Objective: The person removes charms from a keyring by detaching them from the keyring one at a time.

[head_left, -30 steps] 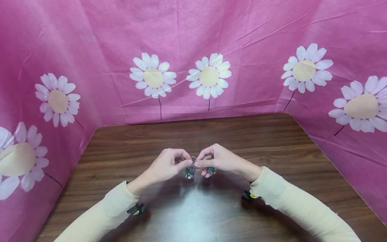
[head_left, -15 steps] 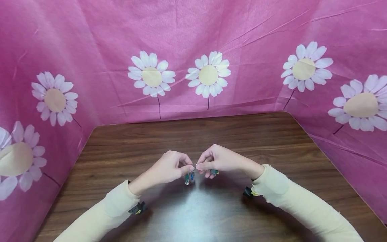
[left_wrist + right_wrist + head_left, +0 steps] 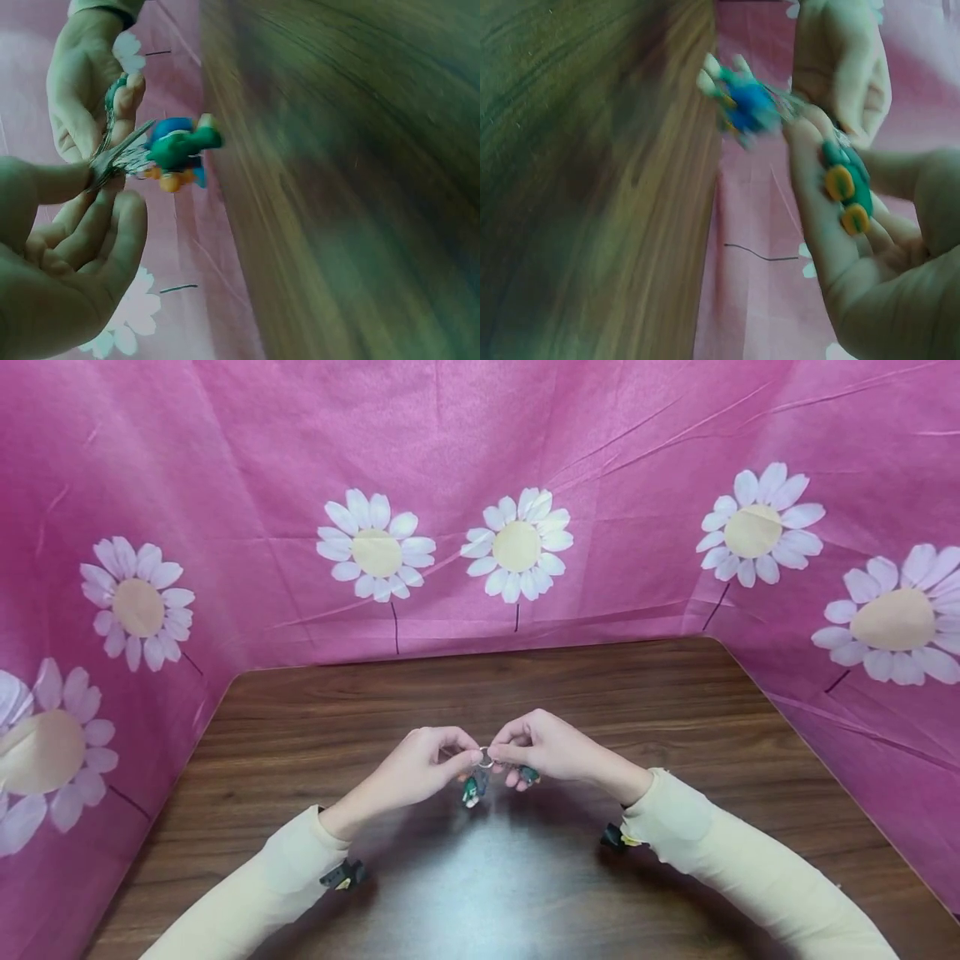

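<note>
Above the table, my left hand (image 3: 412,768) and right hand (image 3: 551,747) pinch opposite sides of a small metal key ring (image 3: 486,766) between thumb and forefinger. Short chains with colourful toy charms (image 3: 470,792) hang below it. In the left wrist view these charms (image 3: 180,150) are green, blue and orange, and somewhat blurred. A thin grey strip (image 3: 133,139) sticks out by the ring; its kind is unclear. Another green charm with two yellow-orange discs (image 3: 847,187) lies against the right hand's fingers. Fingertips partly hide the ring in both wrist views.
A dark wood-grain table (image 3: 480,693) lies under both hands. Pink cloth (image 3: 637,485) with large white daisies surrounds its back and sides. Each cream sleeve carries a small black device (image 3: 341,875) at the wrist.
Both hands dipped slightly, then rose again with the key ring. Its round opening now shows between the fingertips, and the charms have swung beneath it. Both hands keep pinching the ring.
</note>
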Action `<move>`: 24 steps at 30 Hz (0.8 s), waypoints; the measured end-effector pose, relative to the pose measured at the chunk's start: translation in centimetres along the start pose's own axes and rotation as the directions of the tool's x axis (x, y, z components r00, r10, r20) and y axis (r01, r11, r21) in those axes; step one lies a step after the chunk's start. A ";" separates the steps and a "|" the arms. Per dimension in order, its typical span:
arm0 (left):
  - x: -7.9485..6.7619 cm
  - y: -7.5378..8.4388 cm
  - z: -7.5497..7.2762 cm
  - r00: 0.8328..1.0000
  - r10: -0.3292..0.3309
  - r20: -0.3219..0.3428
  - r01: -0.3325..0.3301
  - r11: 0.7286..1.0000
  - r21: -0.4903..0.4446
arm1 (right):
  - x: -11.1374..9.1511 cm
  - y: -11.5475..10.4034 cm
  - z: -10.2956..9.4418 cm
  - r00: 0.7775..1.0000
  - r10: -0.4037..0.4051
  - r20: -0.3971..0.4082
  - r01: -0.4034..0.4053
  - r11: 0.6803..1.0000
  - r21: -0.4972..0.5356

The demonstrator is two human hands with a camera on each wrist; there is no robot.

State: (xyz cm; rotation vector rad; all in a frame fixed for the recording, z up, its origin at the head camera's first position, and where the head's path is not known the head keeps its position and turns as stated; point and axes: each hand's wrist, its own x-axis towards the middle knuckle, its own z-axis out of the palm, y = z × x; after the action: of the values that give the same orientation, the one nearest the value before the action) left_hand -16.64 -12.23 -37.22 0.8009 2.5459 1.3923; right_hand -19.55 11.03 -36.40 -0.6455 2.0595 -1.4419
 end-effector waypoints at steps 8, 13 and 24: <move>0.4 -0.6 0.2 0.996 -0.080 -0.035 0.071 0.973 -0.218 | 0.2 0.3 0.4 0.990 -0.057 -0.126 0.064 0.997 0.049; 0.5 -0.9 0.2 0.996 -0.087 -0.023 0.078 0.963 -0.257 | 0.1 0.3 0.5 0.990 -0.043 -0.133 0.050 0.997 0.052; 0.2 -0.1 -0.3 0.994 -0.097 0.051 0.105 0.974 -0.203 | 0.1 1.0 0.4 0.998 0.001 -0.056 0.002 0.999 0.047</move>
State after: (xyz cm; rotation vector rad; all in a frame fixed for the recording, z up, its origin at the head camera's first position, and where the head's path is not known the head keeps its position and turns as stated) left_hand -16.95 -12.47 -37.12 0.6479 2.3283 1.5567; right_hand -19.45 11.05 -37.49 -0.5929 2.0612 -1.5209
